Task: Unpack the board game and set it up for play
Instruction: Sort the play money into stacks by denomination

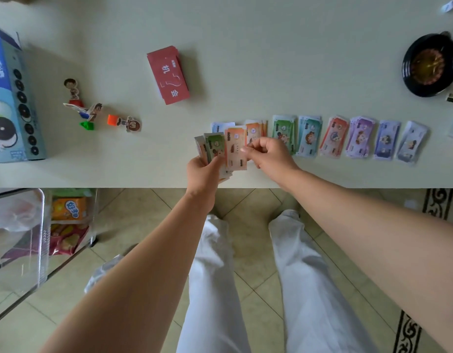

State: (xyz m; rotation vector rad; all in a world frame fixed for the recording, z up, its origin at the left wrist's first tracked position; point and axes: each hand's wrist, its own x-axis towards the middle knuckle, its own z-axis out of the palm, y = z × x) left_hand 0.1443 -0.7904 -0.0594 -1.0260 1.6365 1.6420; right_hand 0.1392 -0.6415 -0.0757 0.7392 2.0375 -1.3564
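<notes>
Left hand (203,169) grips fanned play money (215,149), right hand (268,151) pinches an orange note (235,149) (top of fan), sorted piles (360,138) alongside on table (246,47).

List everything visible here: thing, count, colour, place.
Table: one, pale, upper view.
Money piles: about eight, mixed colours, row along near edge.
Banknote fan: one, green and orange, above near edge.
Orange banknote: one, at fan's right side.
Card deck: one, red, table centre.
Character pawns: four, coloured bases, table left.
Box: one, blue, far left.
Spinner wheel: one, black, far right.
Left hand: one, grips fan.
Right hand: one, pinches orange banknote.
</notes>
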